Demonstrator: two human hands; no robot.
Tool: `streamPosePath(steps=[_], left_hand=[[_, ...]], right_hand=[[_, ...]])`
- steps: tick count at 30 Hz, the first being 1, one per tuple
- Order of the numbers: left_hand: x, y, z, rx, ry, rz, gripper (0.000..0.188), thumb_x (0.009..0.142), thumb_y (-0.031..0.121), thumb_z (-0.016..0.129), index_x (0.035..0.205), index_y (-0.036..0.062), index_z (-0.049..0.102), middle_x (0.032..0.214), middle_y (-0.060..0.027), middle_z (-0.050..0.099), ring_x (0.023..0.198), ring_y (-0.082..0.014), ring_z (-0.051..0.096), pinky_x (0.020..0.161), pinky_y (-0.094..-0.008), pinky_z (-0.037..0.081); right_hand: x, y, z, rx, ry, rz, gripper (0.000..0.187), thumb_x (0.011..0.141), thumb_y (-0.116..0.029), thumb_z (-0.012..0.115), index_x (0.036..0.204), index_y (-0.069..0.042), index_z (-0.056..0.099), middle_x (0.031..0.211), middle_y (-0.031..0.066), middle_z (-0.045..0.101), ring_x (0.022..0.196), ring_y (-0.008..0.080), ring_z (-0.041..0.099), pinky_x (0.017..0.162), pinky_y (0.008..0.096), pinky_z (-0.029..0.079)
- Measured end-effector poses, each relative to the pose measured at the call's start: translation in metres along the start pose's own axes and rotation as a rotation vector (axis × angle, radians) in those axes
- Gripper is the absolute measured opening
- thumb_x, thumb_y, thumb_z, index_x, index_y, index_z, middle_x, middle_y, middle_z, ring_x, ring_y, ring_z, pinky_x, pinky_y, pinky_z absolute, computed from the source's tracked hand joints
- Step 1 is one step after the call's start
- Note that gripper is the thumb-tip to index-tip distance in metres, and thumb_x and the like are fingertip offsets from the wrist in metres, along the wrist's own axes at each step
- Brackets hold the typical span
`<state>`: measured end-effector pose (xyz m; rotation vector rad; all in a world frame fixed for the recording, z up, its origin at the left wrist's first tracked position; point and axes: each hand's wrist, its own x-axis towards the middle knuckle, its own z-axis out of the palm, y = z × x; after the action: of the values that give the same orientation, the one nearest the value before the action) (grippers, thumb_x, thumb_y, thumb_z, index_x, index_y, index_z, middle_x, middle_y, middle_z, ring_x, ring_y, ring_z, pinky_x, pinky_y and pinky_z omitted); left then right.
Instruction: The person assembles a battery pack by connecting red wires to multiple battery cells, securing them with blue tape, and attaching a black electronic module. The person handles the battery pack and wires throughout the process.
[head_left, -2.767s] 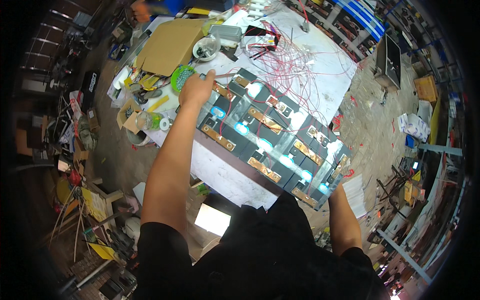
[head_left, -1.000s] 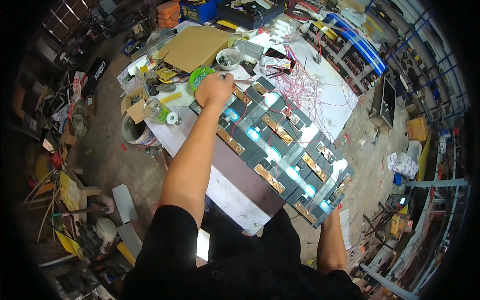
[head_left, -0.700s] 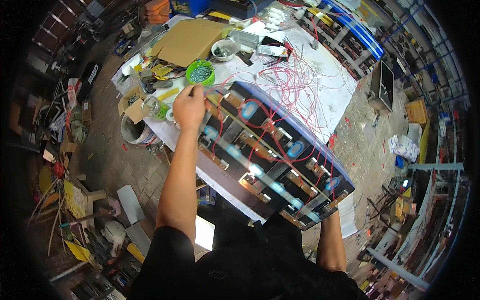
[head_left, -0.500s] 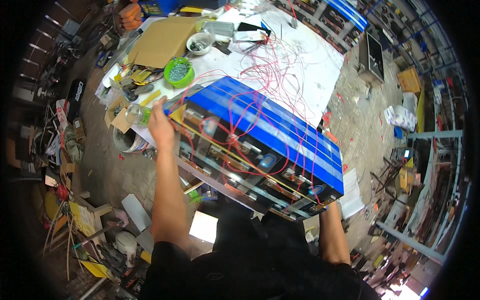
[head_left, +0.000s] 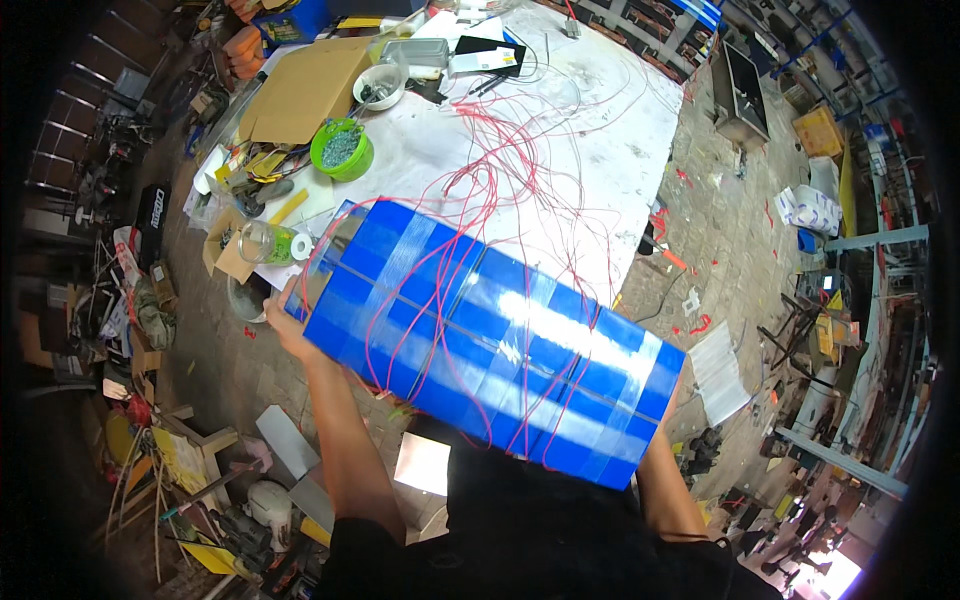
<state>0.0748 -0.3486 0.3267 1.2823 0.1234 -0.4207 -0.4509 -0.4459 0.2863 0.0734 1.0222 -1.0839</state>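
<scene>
A long battery pack (head_left: pixel 455 310) of blue cells, bound with clear tape, is held between my hands in front of my body. Its blue side faces up, tilted, with the right end nearer to me. My left hand (head_left: pixel 288 322) grips the left end, its fingers partly hidden by the pack. Little of my right hand (head_left: pixel 671 405) shows; it holds the right end from behind and below. Thin red wires (head_left: pixel 490 165) run across the blue face and trail in loose loops onto the white tabletop (head_left: pixel 600 140) beyond. The pack's terminals are out of sight.
At the table's left stand a green tub (head_left: pixel 342 150) of small metal parts, a white bowl (head_left: pixel 380 88), a clear jar (head_left: pixel 265 242) and a cardboard box (head_left: pixel 305 90). Another battery pack (head_left: pixel 650 40) lies at the far right. A metal rack (head_left: pixel 860 360) stands at right; clutter covers the lower-left floor.
The pack has turned in my hands: its black side with metal terminals faced me before, and now the blue side is up. My left hand has come lower and nearer, and the wires shifted along.
</scene>
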Motion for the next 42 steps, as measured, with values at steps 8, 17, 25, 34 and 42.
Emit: streamPosePath(steps=[8, 17, 25, 34, 42], left_hand=[[0.008, -0.035, -0.04, -0.107, -0.02, 0.046, 0.071, 0.107, 0.056, 0.031, 0.126, -0.0046, 0.063, 0.119, -0.0165, 0.069, 0.105, -0.028, 0.067, 0.095, -0.0406, 0.056], [0.015, -0.025, -0.064, 0.66, 0.047, 0.291, 0.074, 0.108, 0.059, 0.034, 0.123, -0.0036, 0.071, 0.121, -0.0162, 0.072, 0.11, -0.0268, 0.066, 0.1, -0.0383, 0.048], [-0.052, 0.032, -0.045, 0.755, 0.042, 0.538, 0.051, 0.105, 0.036, 0.054, 0.135, -0.0052, 0.059, 0.137, -0.0241, 0.062, 0.127, -0.0374, 0.058, 0.109, -0.0454, 0.043], [-0.158, 0.039, 0.086, 1.471, -0.2, 0.777, 0.068, 0.096, 0.032, 0.065, 0.152, 0.0011, 0.041, 0.158, -0.0215, 0.041, 0.152, -0.0394, 0.031, 0.126, -0.0524, 0.019], [-0.159, 0.036, 0.086, 1.577, -0.168, 0.798, 0.061, 0.098, 0.027, 0.061, 0.149, -0.0012, 0.045, 0.156, -0.0226, 0.045, 0.15, -0.0408, 0.035, 0.124, -0.0555, 0.024]], right_hand=[[-0.011, 0.016, -0.064, -0.246, -0.022, -0.028, 0.052, 0.107, -0.046, 0.044, 0.126, -0.002, 0.063, 0.119, 0.0101, 0.068, 0.106, 0.0244, 0.065, 0.094, 0.0389, 0.052], [0.025, 0.002, -0.083, -0.931, -0.232, -0.521, 0.035, 0.109, -0.029, 0.047, 0.116, -0.002, 0.066, 0.112, 0.005, 0.071, 0.098, 0.017, 0.066, 0.085, 0.0314, 0.053], [0.03, -0.104, 0.028, -0.994, -0.05, -0.683, 0.05, 0.11, -0.04, 0.047, 0.129, 0.004, 0.063, 0.122, 0.0145, 0.07, 0.117, 0.0272, 0.066, 0.103, 0.0395, 0.051], [0.179, -0.147, 0.381, -1.469, -0.715, -0.849, 0.039, 0.101, -0.025, 0.062, 0.124, 0.007, 0.066, 0.113, 0.016, 0.074, 0.104, 0.0228, 0.07, 0.094, 0.0329, 0.054], [0.349, 0.009, 0.474, -2.049, -0.597, -0.955, 0.062, 0.091, -0.035, 0.066, 0.139, 0.002, 0.055, 0.13, 0.028, 0.065, 0.121, 0.041, 0.064, 0.105, 0.0448, 0.05]])
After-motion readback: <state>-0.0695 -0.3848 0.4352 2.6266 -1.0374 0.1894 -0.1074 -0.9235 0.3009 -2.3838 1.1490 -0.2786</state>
